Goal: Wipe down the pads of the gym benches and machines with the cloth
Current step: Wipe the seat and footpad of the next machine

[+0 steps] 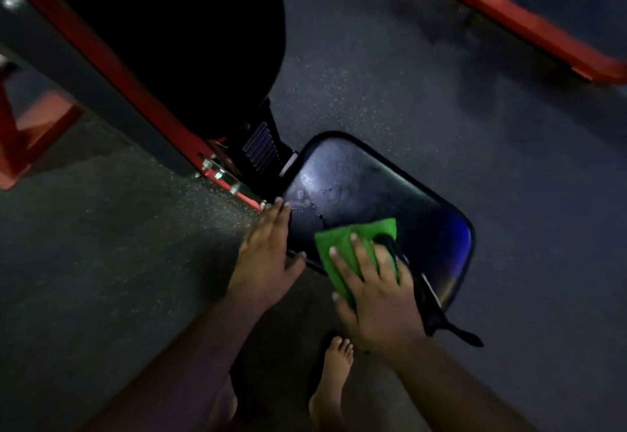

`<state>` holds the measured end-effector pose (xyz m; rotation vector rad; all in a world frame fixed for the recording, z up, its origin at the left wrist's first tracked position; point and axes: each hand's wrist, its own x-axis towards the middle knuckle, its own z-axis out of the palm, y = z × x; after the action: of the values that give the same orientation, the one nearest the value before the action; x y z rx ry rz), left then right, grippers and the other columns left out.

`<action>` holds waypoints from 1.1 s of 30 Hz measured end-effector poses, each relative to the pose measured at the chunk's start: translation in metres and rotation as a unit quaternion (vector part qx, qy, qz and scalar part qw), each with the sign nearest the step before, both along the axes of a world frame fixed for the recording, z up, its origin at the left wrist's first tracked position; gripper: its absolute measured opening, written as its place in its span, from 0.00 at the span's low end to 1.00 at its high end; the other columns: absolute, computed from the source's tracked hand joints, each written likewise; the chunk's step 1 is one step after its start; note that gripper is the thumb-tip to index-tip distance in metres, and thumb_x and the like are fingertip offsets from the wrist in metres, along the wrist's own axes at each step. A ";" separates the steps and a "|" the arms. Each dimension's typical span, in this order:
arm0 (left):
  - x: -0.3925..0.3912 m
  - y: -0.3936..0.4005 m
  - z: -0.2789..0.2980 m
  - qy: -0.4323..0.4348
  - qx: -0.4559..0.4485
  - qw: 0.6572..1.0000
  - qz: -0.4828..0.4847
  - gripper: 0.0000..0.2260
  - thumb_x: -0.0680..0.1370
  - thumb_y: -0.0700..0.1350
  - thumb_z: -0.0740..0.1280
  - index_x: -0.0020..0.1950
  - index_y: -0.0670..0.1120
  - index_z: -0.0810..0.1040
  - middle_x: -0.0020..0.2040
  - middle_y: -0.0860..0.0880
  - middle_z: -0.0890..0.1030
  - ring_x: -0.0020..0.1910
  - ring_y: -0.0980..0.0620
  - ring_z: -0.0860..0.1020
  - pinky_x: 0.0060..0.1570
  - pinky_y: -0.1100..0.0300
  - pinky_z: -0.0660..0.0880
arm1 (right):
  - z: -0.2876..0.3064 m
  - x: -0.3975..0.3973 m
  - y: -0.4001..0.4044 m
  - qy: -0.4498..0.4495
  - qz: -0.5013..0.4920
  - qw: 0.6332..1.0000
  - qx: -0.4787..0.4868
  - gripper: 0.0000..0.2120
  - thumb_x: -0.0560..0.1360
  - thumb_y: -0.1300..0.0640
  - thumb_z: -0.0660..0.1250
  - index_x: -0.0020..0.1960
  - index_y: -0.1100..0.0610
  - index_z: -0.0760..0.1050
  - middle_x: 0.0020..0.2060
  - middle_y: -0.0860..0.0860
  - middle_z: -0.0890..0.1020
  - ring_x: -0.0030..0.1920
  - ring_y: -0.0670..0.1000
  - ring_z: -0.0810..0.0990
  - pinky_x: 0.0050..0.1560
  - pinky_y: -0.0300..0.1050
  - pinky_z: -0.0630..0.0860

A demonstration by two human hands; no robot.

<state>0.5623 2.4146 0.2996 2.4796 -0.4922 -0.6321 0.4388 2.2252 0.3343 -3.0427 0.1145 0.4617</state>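
A black seat pad (pixel 366 187) of a gym bench lies in the middle of the head view, shiny with wet streaks near its left end. A green cloth (pixel 359 238) lies on the pad's near part. My right hand (pixel 376 292) presses flat on the cloth with spread fingers, covering its lower half. My left hand (pixel 268 255) rests with straight fingers along the pad's left edge, thumb hooked toward the pad's underside. A larger black back pad (pixel 176 44) rises dark at the upper left.
A red steel frame (pixel 112 68) runs diagonally under the back pad, with a bolted bracket (pixel 217 170) by the seat. Another red frame (pixel 529 24) crosses the top right. A black strap (pixel 454 330) hangs off the pad's near end. My bare foot (pixel 332 377) stands on the speckled floor.
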 end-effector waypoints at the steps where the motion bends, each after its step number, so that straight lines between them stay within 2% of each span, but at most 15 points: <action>1: 0.001 0.001 0.001 0.009 -0.010 1.000 -0.001 0.41 0.79 0.55 0.66 0.83 0.51 0.44 0.84 0.54 0.43 0.82 0.54 0.44 0.79 0.44 0.53 | 0.001 -0.006 -0.003 0.010 0.029 0.999 0.011 0.33 0.78 0.37 0.58 0.81 0.40 0.55 0.81 0.52 0.58 0.77 0.61 0.64 0.72 0.66 0.61; 4: 0.010 0.009 0.001 0.035 -0.036 0.999 0.007 0.40 0.80 0.51 0.66 0.83 0.52 0.44 0.83 0.55 0.45 0.82 0.55 0.46 0.79 0.46 0.54 | -0.010 0.061 -0.039 0.027 0.135 0.990 -0.009 0.31 0.81 0.34 0.49 0.82 0.36 0.45 0.83 0.50 0.49 0.81 0.59 0.56 0.75 0.73 0.47; 5: 0.013 0.011 0.001 0.035 -0.044 0.998 0.011 0.39 0.80 0.50 0.66 0.83 0.52 0.45 0.83 0.55 0.47 0.82 0.55 0.47 0.79 0.46 0.55 | -0.015 0.094 -0.047 0.022 0.123 0.992 -0.010 0.31 0.81 0.33 0.46 0.81 0.36 0.41 0.83 0.49 0.46 0.82 0.58 0.51 0.75 0.75 0.43; 7: 0.015 0.013 -0.002 0.023 -0.061 0.998 0.012 0.38 0.80 0.48 0.66 0.83 0.51 0.46 0.83 0.55 0.49 0.81 0.55 0.50 0.79 0.47 0.56 | -0.025 0.157 -0.052 0.004 0.030 1.000 -0.003 0.30 0.81 0.32 0.44 0.81 0.35 0.40 0.83 0.49 0.44 0.82 0.58 0.45 0.76 0.74 0.43; 9: 0.015 0.014 -0.004 0.012 -0.075 0.997 0.015 0.38 0.79 0.46 0.66 0.83 0.50 0.49 0.83 0.53 0.53 0.81 0.54 0.53 0.78 0.46 0.58 | -0.031 0.180 -0.029 -0.012 -0.069 0.998 0.000 0.30 0.82 0.34 0.45 0.82 0.37 0.42 0.83 0.50 0.45 0.82 0.59 0.46 0.76 0.71 0.47; 10: 0.014 0.014 -0.003 0.017 -0.084 0.996 0.026 0.37 0.79 0.47 0.66 0.83 0.50 0.49 0.83 0.52 0.54 0.81 0.53 0.54 0.77 0.46 0.59 | -0.032 0.172 -0.011 -0.010 -0.079 0.997 -0.012 0.30 0.82 0.36 0.45 0.82 0.40 0.41 0.83 0.51 0.45 0.82 0.60 0.47 0.76 0.69 0.50; 12: 0.014 0.012 0.005 0.043 -0.123 0.989 0.068 0.38 0.77 0.48 0.63 0.83 0.53 0.46 0.83 0.51 0.56 0.80 0.52 0.57 0.77 0.47 0.61 | -0.026 0.127 0.024 -0.001 -0.006 1.000 -0.013 0.31 0.83 0.39 0.47 0.83 0.42 0.41 0.83 0.53 0.48 0.81 0.61 0.52 0.75 0.68 0.54; 15: 0.013 0.016 0.015 0.083 -0.205 0.966 0.133 0.40 0.75 0.49 0.59 0.77 0.69 0.37 0.82 0.51 0.57 0.78 0.55 0.62 0.76 0.53 0.63 | -0.009 0.076 0.027 0.039 0.123 0.990 0.061 0.32 0.80 0.37 0.52 0.82 0.37 0.47 0.83 0.48 0.52 0.79 0.59 0.58 0.73 0.68 0.58; 18: 0.018 0.020 0.010 0.105 -0.222 0.959 0.144 0.39 0.74 0.51 0.58 0.73 0.77 0.36 0.81 0.51 0.60 0.76 0.55 0.66 0.73 0.53 0.67 | -0.014 0.139 -0.014 0.050 0.182 0.982 0.021 0.32 0.80 0.31 0.48 0.80 0.33 0.43 0.83 0.46 0.46 0.81 0.58 0.51 0.74 0.72 0.51; 20: 0.024 0.021 0.002 0.120 -0.233 0.954 0.144 0.39 0.75 0.50 0.58 0.75 0.75 0.38 0.82 0.52 0.58 0.78 0.57 0.62 0.75 0.52 0.64 | -0.022 0.198 -0.016 0.040 0.082 0.996 -0.002 0.31 0.79 0.30 0.48 0.80 0.34 0.46 0.83 0.49 0.46 0.82 0.59 0.46 0.74 0.73 0.44; 23: 0.029 0.023 -0.008 0.107 -0.238 0.953 0.151 0.36 0.77 0.49 0.58 0.81 0.63 0.45 0.83 0.52 0.53 0.81 0.57 0.55 0.79 0.56 0.56 | -0.034 0.227 0.019 0.021 -0.025 0.999 -0.010 0.30 0.78 0.33 0.50 0.77 0.41 0.63 0.83 0.52 0.53 0.82 0.61 0.46 0.74 0.74 0.43; 25: 0.031 0.028 -0.006 0.074 -0.213 0.963 0.151 0.34 0.77 0.50 0.56 0.83 0.54 0.48 0.83 0.50 0.52 0.81 0.57 0.51 0.78 0.64 0.51 | -0.035 0.202 0.040 0.031 0.003 1.000 -0.002 0.29 0.78 0.35 0.50 0.75 0.45 0.67 0.82 0.53 0.55 0.82 0.61 0.47 0.75 0.73 0.44; 26: 0.032 0.030 -0.004 0.056 -0.198 0.968 0.142 0.34 0.77 0.52 0.55 0.83 0.53 0.49 0.84 0.50 0.52 0.81 0.57 0.50 0.78 0.63 0.50 | -0.033 0.183 0.048 0.023 0.031 0.999 0.003 0.29 0.79 0.36 0.51 0.75 0.45 0.67 0.82 0.53 0.55 0.81 0.61 0.49 0.76 0.72 0.45; 29: 0.035 0.034 0.002 0.033 -0.139 0.984 0.107 0.34 0.76 0.57 0.52 0.83 0.52 0.53 0.83 0.51 0.52 0.81 0.57 0.51 0.78 0.53 0.56 | -0.028 0.120 0.061 0.012 0.143 0.990 0.003 0.32 0.76 0.40 0.63 0.79 0.45 0.63 0.81 0.53 0.58 0.79 0.62 0.55 0.76 0.71 0.51; 33: 0.034 0.039 0.002 0.047 -0.098 0.992 0.061 0.36 0.75 0.60 0.50 0.83 0.50 0.56 0.83 0.50 0.54 0.81 0.54 0.53 0.78 0.52 0.56 | -0.022 0.058 0.006 0.015 0.233 0.972 -0.033 0.36 0.75 0.40 0.65 0.81 0.41 0.57 0.82 0.52 0.59 0.77 0.60 0.63 0.74 0.67 0.60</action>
<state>0.5967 2.4538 0.3018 2.2642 -0.3461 -0.6168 0.4967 2.2307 0.3125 -3.1143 -0.6084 0.5346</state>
